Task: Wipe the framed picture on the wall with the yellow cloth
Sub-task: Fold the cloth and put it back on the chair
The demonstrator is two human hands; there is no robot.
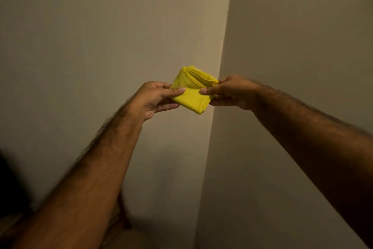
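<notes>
Fingers of left hand (155,97) and right hand (230,91) pinch folded yellow cloth (191,91), arms outstretched.

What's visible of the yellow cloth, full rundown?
The yellow cloth is bright yellow, soft woven-looking fabric, folded into a compact stack with several layers showing along its upper edge. It is held in mid-air in front of a wall corner, tilted, one corner pointing down. The left hand pinches its left side, thumb on top; the right hand pinches its right side the same way. Nothing else touches it. No framed picture is in view.
</notes>
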